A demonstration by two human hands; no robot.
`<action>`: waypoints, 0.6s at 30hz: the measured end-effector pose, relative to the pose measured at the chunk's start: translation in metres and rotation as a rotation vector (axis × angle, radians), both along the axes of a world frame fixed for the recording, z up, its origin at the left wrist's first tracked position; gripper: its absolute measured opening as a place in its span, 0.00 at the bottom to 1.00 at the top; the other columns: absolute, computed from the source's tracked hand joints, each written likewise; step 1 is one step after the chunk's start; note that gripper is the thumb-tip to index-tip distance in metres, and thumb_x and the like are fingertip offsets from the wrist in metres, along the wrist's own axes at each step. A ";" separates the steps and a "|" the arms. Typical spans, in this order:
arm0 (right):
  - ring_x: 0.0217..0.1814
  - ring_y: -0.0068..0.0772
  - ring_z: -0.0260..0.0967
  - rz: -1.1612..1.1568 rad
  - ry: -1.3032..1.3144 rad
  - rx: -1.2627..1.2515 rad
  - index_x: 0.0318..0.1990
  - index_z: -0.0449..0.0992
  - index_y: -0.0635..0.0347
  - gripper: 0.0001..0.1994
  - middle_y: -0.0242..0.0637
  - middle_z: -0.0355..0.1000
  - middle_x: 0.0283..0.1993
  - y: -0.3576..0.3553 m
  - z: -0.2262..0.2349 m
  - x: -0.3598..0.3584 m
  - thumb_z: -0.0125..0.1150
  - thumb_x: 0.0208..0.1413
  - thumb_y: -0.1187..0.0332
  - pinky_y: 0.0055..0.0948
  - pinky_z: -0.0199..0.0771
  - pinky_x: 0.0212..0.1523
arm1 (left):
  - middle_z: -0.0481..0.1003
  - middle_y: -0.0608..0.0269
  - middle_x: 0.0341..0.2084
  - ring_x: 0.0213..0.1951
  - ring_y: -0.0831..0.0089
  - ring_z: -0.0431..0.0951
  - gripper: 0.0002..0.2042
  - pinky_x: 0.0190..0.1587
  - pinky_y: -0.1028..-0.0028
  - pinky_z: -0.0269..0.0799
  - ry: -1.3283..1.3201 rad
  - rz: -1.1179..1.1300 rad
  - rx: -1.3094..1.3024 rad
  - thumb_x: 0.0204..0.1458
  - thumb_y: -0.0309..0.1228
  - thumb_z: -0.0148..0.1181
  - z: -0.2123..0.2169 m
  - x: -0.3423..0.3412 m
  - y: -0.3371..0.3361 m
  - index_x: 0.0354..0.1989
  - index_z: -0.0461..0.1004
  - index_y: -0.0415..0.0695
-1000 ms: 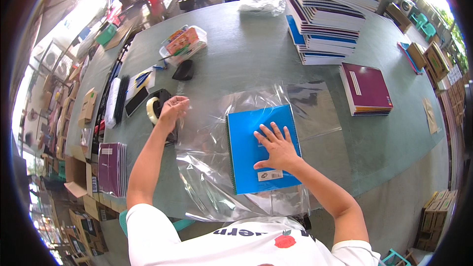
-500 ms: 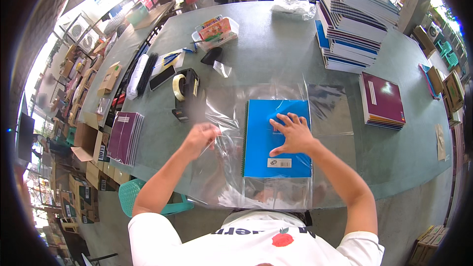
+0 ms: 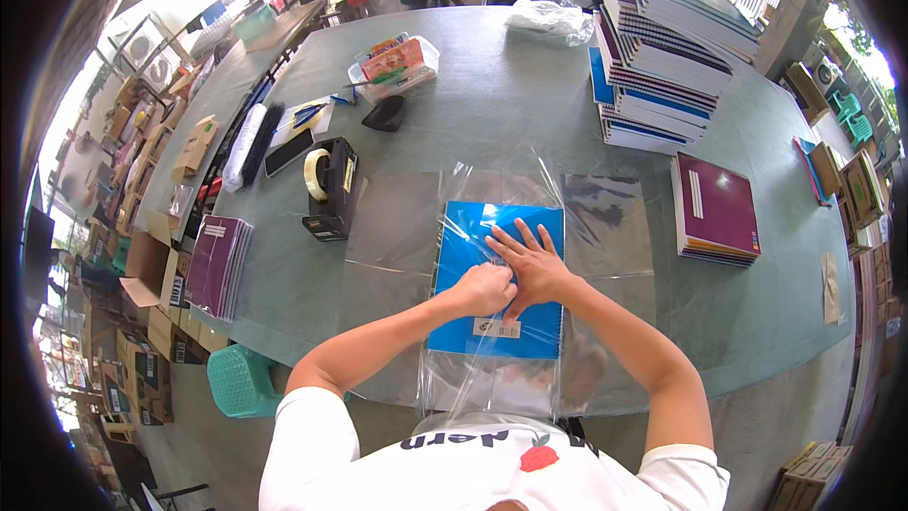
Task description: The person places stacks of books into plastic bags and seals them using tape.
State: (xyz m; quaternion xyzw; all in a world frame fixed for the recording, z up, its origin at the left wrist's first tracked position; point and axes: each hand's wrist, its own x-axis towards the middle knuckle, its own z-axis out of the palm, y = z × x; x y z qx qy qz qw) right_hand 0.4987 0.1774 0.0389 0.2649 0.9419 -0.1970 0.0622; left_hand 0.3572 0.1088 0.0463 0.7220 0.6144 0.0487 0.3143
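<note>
Hands meet on the blue notebook (image 3: 496,284), which lies flat on a sheet of clear plastic film (image 3: 492,227) near the worktop's (image 3: 473,104) near edge, about midway along it. The right hand (image 3: 530,265) is spread open, palm down, fingers fanned toward the far edge, pinning the cover. The left hand (image 3: 484,289) is curled almost closed just beside it, touching it, and looks to be pinching something small against the cover; what it grips I cannot tell, as the fingertips are hidden.

As a judgement, doing this well means keeping the flat hand's weight steady so the notebook cannot slide on the slick film, while the pinching hand draws the film taut and smooths it without creases. The film is glossy and already buckles along the notebook's far edge, so wrinkles and trapped air are the likely faults.

The notebook's long axis runs from the near edge to the far edge, almost square to the near edge. Its white barcode label (image 3: 497,328) sits at the near end, and its spine seems to lie on the person's left.

A black tape dispenser (image 3: 331,187) stands well to the left, a maroon notebook stack (image 3: 716,210) toward the right edge, and a tall notebook pile (image 3: 662,57) toward the far right corner.
</note>
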 end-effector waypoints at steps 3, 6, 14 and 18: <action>0.73 0.46 0.25 0.063 0.009 0.101 0.67 0.44 0.45 0.66 0.32 0.38 0.71 0.007 -0.004 0.000 0.70 0.12 0.34 0.53 0.22 0.67 | 0.75 0.45 0.27 0.33 0.53 0.76 0.13 0.37 0.59 0.71 0.117 -0.157 -0.103 0.47 0.36 0.49 0.005 0.006 0.006 0.28 0.72 0.37; 0.73 0.45 0.29 0.303 0.112 0.097 0.65 0.51 0.48 0.57 0.35 0.40 0.70 0.036 -0.011 0.004 0.61 0.24 0.29 0.51 0.26 0.67 | 0.75 0.47 0.27 0.32 0.53 0.76 0.12 0.37 0.59 0.71 0.171 -0.202 -0.080 0.48 0.36 0.49 0.000 0.004 0.005 0.29 0.72 0.38; 0.52 0.41 0.67 -0.470 0.611 -0.919 0.57 0.64 0.58 0.42 0.48 0.72 0.46 0.136 -0.019 -0.079 0.42 0.46 0.30 0.45 0.61 0.53 | 0.75 0.47 0.24 0.30 0.52 0.77 0.13 0.33 0.60 0.73 0.069 -0.152 -0.036 0.47 0.35 0.51 -0.007 0.007 0.006 0.26 0.74 0.36; 0.37 0.34 0.72 -0.447 0.401 -1.094 0.59 0.61 0.52 0.28 0.46 0.73 0.40 0.082 0.052 -0.103 0.50 0.54 0.48 0.37 0.72 0.35 | 0.74 0.44 0.24 0.30 0.52 0.76 0.12 0.35 0.59 0.71 0.086 -0.190 0.086 0.48 0.33 0.49 -0.016 0.001 -0.004 0.25 0.71 0.36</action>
